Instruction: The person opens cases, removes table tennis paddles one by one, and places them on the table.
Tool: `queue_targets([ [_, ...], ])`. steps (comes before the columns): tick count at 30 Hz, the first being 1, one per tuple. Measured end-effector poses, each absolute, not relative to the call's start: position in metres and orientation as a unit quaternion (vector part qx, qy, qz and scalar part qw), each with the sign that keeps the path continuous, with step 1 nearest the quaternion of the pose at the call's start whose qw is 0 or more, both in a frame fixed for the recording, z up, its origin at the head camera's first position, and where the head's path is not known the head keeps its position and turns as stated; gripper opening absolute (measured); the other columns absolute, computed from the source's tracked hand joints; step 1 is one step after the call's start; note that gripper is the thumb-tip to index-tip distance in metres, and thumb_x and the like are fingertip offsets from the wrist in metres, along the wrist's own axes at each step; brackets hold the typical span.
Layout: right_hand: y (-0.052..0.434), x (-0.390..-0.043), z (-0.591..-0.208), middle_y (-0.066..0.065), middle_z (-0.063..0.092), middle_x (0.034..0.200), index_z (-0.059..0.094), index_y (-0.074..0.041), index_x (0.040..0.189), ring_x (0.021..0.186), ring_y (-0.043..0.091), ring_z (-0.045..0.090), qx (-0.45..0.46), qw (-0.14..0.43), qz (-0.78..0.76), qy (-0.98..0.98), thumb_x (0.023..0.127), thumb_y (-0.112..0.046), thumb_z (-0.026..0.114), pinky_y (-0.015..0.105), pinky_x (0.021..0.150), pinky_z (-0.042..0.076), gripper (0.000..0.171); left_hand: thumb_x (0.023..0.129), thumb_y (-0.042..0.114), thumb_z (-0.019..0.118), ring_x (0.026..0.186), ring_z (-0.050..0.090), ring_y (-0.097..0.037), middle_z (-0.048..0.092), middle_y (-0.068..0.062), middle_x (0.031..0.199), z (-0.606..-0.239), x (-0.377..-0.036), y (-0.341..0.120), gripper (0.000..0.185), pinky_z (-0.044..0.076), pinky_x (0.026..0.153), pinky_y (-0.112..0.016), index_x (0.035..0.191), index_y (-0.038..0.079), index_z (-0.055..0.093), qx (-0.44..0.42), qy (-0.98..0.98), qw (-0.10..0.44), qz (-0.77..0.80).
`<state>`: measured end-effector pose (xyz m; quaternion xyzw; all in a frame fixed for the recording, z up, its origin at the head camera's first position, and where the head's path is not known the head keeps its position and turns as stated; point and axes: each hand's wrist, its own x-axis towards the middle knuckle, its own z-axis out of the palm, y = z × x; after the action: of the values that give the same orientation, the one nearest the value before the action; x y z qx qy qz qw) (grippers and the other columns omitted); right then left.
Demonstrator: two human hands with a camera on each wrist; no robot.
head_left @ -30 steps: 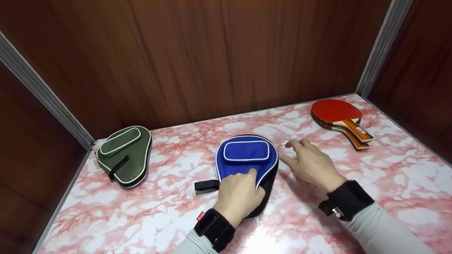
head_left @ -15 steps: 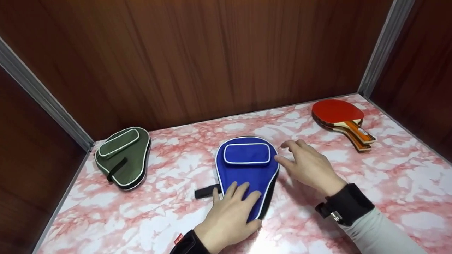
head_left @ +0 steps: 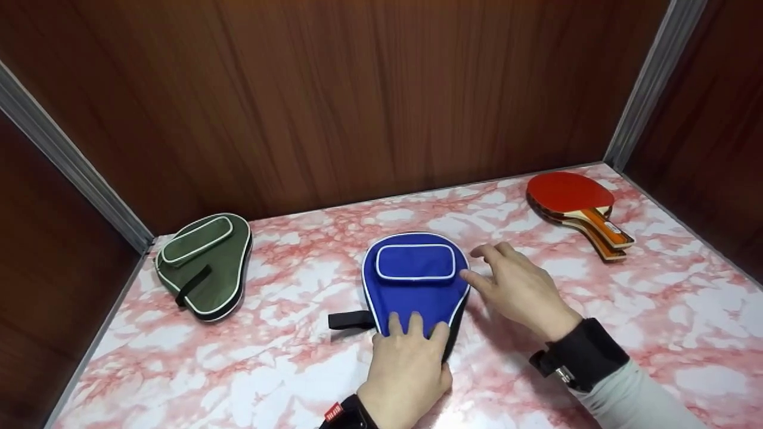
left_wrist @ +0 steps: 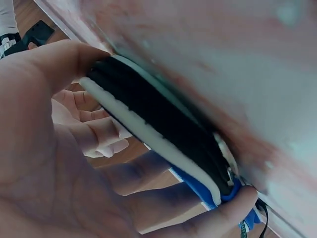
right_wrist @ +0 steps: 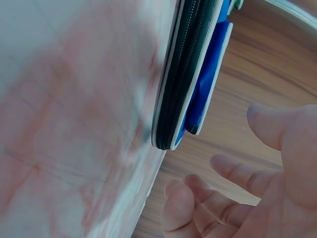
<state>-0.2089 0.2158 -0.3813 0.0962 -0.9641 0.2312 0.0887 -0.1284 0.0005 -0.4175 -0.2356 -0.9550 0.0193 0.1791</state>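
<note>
A blue table tennis bat case (head_left: 417,301) with white piping and a raised front pocket lies flat on the table, wide end away from me. My left hand (head_left: 408,369) holds its narrow near end, middle fingers spread over the top. In the left wrist view, the thumb and little finger lie at opposite sides of the case's black edge (left_wrist: 158,129). My right hand (head_left: 518,286) hovers by the wide end with fingers loosely bent and nothing in them, thumb tip right at the rim. The zip (right_wrist: 183,74) along that side appears run together in the right wrist view.
A green bat case (head_left: 223,286) with a black strap lies at the back left. Two stacked table tennis bats, the upper one red (head_left: 569,192), lie at the back right. A black strap (head_left: 350,320) sticks out left of the blue case. Wooden panels (head_left: 381,107) enclose the table.
My left hand has gone from a curled pose over the case's middle to spread fingers at its near end. The right hand has edged slightly closer to the case.
</note>
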Motion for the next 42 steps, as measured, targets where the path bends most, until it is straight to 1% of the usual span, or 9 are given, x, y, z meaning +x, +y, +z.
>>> queue_targets([
  [5,0.214,-0.209,-0.379,0.02,0.066,0.129,0.07,-0.007,0.139,0.118,0.042,0.068,0.102,0.085,0.227,-0.965,0.108,-0.046,0.07,0.067,0.093,0.055,0.05,0.081,0.037,0.089,0.117,0.069,-0.053,0.071,-0.021,0.13,-0.415,-0.13,-0.001,0.056,0.059,0.066,-0.064,0.128,0.015,0.067,-0.23,-0.96,0.157,0.013],
  [9,0.214,-0.209,-0.378,0.019,0.066,0.128,0.071,-0.007,0.137,0.117,0.041,0.068,0.103,0.087,0.225,-0.965,0.108,-0.046,0.07,0.067,0.092,0.056,0.049,0.083,0.035,0.088,0.119,0.068,-0.053,0.07,-0.022,0.136,-0.41,-0.134,-0.006,0.062,0.059,0.069,-0.065,0.139,0.017,0.065,-0.225,-0.965,0.132,0.004],
  [12,0.214,-0.208,-0.377,0.019,0.066,0.129,0.071,-0.007,0.137,0.119,0.04,0.067,0.102,0.087,0.225,-0.965,0.108,-0.046,0.069,0.067,0.093,0.055,0.048,0.085,0.034,0.086,0.118,0.069,-0.053,0.07,-0.023,0.138,-0.408,-0.143,-0.012,0.062,0.059,0.07,-0.063,0.141,0.019,0.067,-0.216,-0.969,0.119,-0.006],
  [15,0.215,-0.207,-0.376,0.019,0.066,0.132,0.07,-0.007,0.138,0.122,0.04,0.066,0.102,0.083,0.224,-0.966,0.109,-0.046,0.067,0.067,0.096,0.055,0.049,0.087,0.033,0.082,0.116,0.068,-0.053,0.069,-0.024,0.14,-0.405,-0.158,-0.021,0.057,0.06,0.074,-0.063,0.14,0.017,0.069,-0.197,-0.975,0.1,-0.018],
  [21,0.211,-0.202,-0.375,0.02,0.064,0.143,0.066,-0.006,0.145,0.135,0.042,0.06,0.122,0.094,0.228,-0.961,0.109,-0.043,0.068,0.068,0.104,0.051,0.051,0.086,0.026,0.077,0.111,0.068,-0.051,0.071,-0.024,0.133,-0.403,-0.189,-0.045,0.049,0.058,0.08,-0.066,0.133,0.011,0.074,-0.168,-0.98,0.09,-0.055],
  [27,0.205,-0.197,-0.378,0.024,0.049,0.166,0.052,-0.003,0.162,0.156,0.046,0.041,0.166,0.111,0.209,-0.957,0.11,-0.041,0.067,0.067,0.123,0.034,0.066,0.088,0.028,0.077,0.121,0.064,-0.054,0.066,-0.027,0.142,-0.401,-0.213,-0.063,0.056,0.055,0.088,-0.07,0.141,0.01,0.071,-0.148,-0.985,0.056,-0.073],
  [32,0.195,-0.194,-0.385,0.02,0.036,0.175,0.04,-0.006,0.17,0.163,0.045,0.029,0.192,0.111,0.172,-0.96,0.111,-0.048,0.064,0.067,0.129,0.022,0.076,0.091,0.026,0.074,0.132,0.058,-0.057,0.062,-0.028,0.151,-0.402,-0.224,-0.073,0.06,0.051,0.095,-0.076,0.149,0.011,0.067,-0.131,-0.987,0.037,-0.082],
  [35,0.189,-0.191,-0.39,0.017,0.034,0.177,0.041,-0.007,0.17,0.163,0.043,0.029,0.21,0.129,0.152,-0.957,0.11,-0.051,0.063,0.066,0.129,0.02,0.078,0.093,0.027,0.073,0.136,0.056,-0.059,0.06,-0.028,0.153,-0.402,-0.228,-0.08,0.062,0.05,0.098,-0.077,0.152,0.011,0.065,-0.126,-0.988,0.031,-0.08],
  [42,0.179,-0.184,-0.394,0.016,0.038,0.175,0.045,-0.008,0.169,0.162,0.041,0.033,0.239,0.157,0.122,-0.95,0.109,-0.057,0.061,0.067,0.128,0.024,0.078,0.095,0.028,0.07,0.143,0.05,-0.061,0.055,-0.029,0.159,-0.401,-0.237,-0.095,0.064,0.046,0.102,-0.08,0.156,0.012,0.062,-0.109,-0.99,0.016,-0.086],
])
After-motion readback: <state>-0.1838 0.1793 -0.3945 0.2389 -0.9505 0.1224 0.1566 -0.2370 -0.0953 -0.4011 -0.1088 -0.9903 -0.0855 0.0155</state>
